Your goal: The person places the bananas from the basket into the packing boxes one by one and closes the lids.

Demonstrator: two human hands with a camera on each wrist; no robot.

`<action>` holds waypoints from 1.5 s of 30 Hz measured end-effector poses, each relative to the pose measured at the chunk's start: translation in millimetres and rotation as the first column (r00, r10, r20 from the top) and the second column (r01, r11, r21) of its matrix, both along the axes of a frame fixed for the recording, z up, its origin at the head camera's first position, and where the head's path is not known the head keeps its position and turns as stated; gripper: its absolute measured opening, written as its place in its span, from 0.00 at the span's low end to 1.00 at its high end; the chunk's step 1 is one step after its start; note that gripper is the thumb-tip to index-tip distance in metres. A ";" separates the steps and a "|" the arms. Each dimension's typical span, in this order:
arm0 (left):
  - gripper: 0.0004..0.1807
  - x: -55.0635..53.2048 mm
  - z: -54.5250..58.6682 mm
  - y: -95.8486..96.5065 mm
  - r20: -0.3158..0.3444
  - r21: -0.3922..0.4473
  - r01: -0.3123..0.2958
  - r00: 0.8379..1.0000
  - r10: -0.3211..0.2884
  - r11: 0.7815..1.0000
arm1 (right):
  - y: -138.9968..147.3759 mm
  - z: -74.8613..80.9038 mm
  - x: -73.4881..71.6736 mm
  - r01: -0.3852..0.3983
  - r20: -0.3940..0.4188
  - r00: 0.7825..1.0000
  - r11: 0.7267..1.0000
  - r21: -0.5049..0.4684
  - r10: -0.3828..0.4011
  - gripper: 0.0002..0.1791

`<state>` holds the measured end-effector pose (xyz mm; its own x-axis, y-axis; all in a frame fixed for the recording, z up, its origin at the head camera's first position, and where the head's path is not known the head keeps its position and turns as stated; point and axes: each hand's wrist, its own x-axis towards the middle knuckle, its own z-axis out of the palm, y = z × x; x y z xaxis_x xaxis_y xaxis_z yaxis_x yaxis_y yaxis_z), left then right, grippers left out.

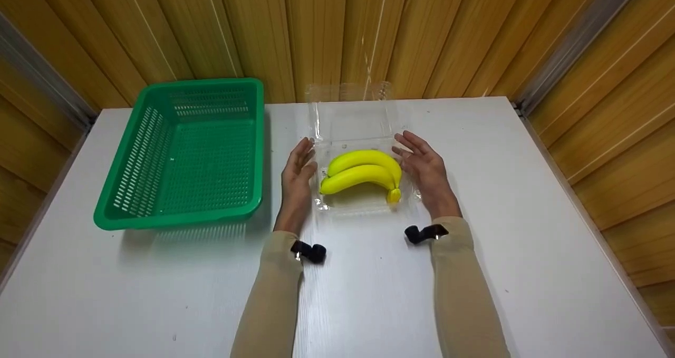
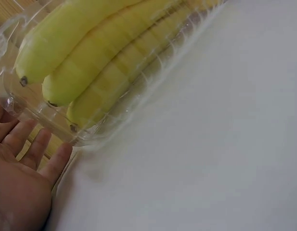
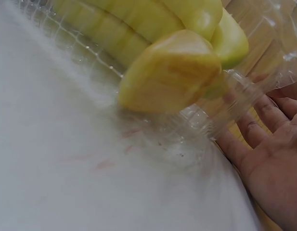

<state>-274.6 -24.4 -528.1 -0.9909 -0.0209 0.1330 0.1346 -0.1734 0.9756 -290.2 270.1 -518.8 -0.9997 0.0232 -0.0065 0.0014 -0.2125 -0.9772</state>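
Observation:
A bunch of yellow bananas [image 1: 361, 174] lies in the base of a clear plastic clamshell container [image 1: 353, 202], its stem end toward the right. The container's see-through lid [image 1: 350, 121] is raised at the far side. My left hand [image 1: 297, 184] stands at the container's left side, fingers extended along its wall. On the opposite side is my right hand [image 1: 428, 176], its fingers spread loosely at the wall. Three banana tips [image 2: 49, 94] show through the plastic in the left wrist view. The thick stem [image 3: 170, 72] sits near the wall in the right wrist view.
A green plastic basket [image 1: 179, 222] with slotted sides stands on the white table [image 1: 527, 231], left of the container. Wood-look panels [image 1: 316, 36] rise behind the table. A black wrist camera [image 1: 311, 251] is strapped over the left sleeve, another [image 1: 427, 233] over the right.

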 end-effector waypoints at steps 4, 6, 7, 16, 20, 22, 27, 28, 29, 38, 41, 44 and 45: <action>0.30 0.7 0.7 0.1 -0.015 -0.010 -0.013 1.000 0.013 1.000 | 0.8 -0.1 0.4 -0.009 -0.010 1.000 1.000 -0.018 0.008 0.33; 0.30 0.4 1.0 0.3 -0.026 -0.009 -0.021 0.999 0.021 1.000 | 0.9 0.4 0.4 -0.014 -0.021 1.000 1.000 -0.028 0.013 0.34; 0.30 0.1 1.1 0.3 -0.033 -0.007 -0.022 0.999 0.022 1.000 | 0.8 0.7 0.6 -0.015 -0.024 1.000 0.999 -0.030 0.014 0.34; 0.31 -1.3 -0.3 -0.3 -0.057 -0.019 -0.034 0.998 0.033 0.999 | -0.2 2.2 1.4 -0.006 -0.010 1.000 0.999 -0.049 0.005 0.33; 0.32 -0.8 0.0 -0.2 -0.047 -0.019 -0.041 0.998 0.041 0.999 | 0.1 1.4 1.4 -0.004 -0.011 1.000 0.999 -0.049 0.004 0.34; 0.32 -0.7 0.3 0.0 -0.044 -0.015 -0.044 0.998 0.044 0.999 | -0.1 1.1 1.2 -0.002 -0.013 1.000 0.999 -0.048 0.001 0.34; 0.32 -1.6 -0.7 -0.1 -0.049 -0.024 -0.047 0.998 0.046 0.999 | -0.6 1.6 1.4 0.004 -0.013 1.000 0.999 -0.037 -0.005 0.35; 0.32 -1.7 -0.7 -0.2 -0.051 -0.030 -0.047 0.998 0.045 0.998 | -0.5 1.8 1.7 0.007 -0.014 1.000 0.999 -0.035 -0.008 0.34; 0.32 -1.8 -0.8 -0.2 -0.053 -0.038 -0.047 0.998 0.045 0.998 | -0.5 2.1 2.0 0.010 -0.014 1.000 0.999 -0.033 -0.010 0.34; 0.32 -0.6 -0.2 -0.9 -0.096 -0.046 -0.043 0.995 0.039 0.998 | 0.2 0.6 2.6 0.014 -0.035 0.999 1.000 -0.023 -0.015 0.32; 0.31 -0.3 0.2 -0.6 -0.095 -0.042 -0.043 0.995 0.039 0.998 | 0.5 0.1 2.0 0.015 -0.036 0.999 1.000 -0.026 -0.016 0.32; 0.29 0.1 0.3 -0.5 -0.093 -0.020 -0.043 0.995 0.041 0.999 | 0.5 0.1 1.6 0.013 -0.036 0.999 0.999 -0.037 -0.015 0.32; 0.29 0.0 0.1 -0.4 -0.094 -0.007 -0.042 0.995 0.041 0.999 | 0.4 0.2 1.5 0.012 -0.038 0.999 0.999 -0.046 -0.014 0.32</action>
